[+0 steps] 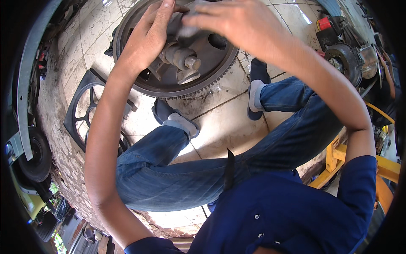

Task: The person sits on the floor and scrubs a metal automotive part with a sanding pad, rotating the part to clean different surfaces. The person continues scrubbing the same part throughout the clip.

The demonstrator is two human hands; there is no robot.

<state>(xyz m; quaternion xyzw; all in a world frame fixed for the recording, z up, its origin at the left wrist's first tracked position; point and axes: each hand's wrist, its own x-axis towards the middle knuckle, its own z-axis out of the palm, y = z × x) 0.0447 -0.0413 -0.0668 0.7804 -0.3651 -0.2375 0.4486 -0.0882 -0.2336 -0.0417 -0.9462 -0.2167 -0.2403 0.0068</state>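
A large dark metal flywheel (139, 84) with a toothed rim lies in front of me, cut off by the upper edge. A crankshaft (179, 58) with a bright round end stands on its face. My left hand (152, 31) is over the flywheel's left part, beside the crankshaft, thumb pointing away; its other fingers are mostly hidden. From the right, my right hand (237, 25) reaches over the far part of the flywheel, smeared by motion. A blurred greyish piece, seemingly a cloth (189, 28), is at its fingertips, close to the left hand's fingers.
On the tiled floor (215, 127), a black spoked frame (76, 108) lies to the left. My feet in dark slippers stand near the flywheel. A round dark machine part (344, 63) is at the right, with a yellow metal frame (334, 158) nearer me. A tyre (36, 154) shows far left.
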